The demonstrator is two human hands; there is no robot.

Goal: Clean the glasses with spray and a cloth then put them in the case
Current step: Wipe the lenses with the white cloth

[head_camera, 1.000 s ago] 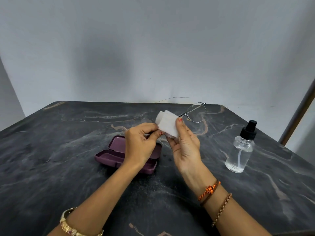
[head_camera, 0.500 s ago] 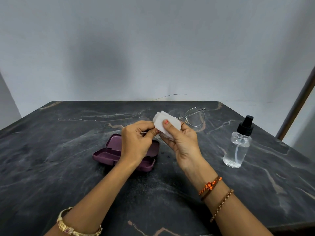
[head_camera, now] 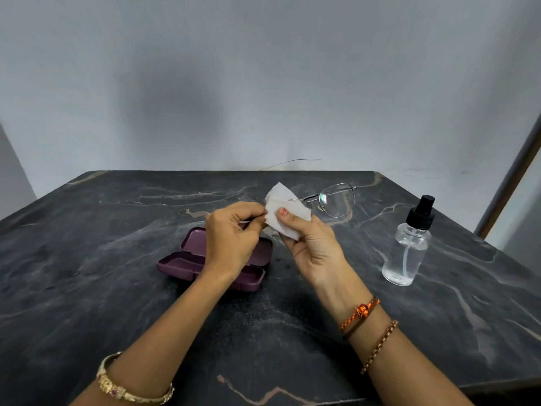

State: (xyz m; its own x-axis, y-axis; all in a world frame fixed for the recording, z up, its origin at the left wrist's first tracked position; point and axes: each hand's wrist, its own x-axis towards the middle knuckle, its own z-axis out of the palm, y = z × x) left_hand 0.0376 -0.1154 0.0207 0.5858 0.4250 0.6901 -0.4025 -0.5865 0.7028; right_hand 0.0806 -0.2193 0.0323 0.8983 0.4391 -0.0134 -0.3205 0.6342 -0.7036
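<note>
Thin metal-framed glasses point(head_camera: 336, 200) are held up above the table. My left hand point(head_camera: 234, 235) pinches their left end. My right hand point(head_camera: 313, 247) presses a folded white cloth point(head_camera: 282, 213) around the left lens, thumb on top; that lens is hidden by the cloth. The right lens sticks out free to the right. An open purple case point(head_camera: 190, 260) lies on the table under my left hand, partly covered by it. A clear spray bottle point(head_camera: 407, 253) with a black pump stands upright at the right, apart from both hands.
The dark marbled table point(head_camera: 117, 303) ends at the grey wall behind. A thin wire point(head_camera: 292, 163) lies along the back edge. A brown post point(head_camera: 509, 183) leans at the far right.
The glasses tilted so the free lens faces the camera more. My right thumb slid across the cloth over the covered lens. Case and bottle stayed put.
</note>
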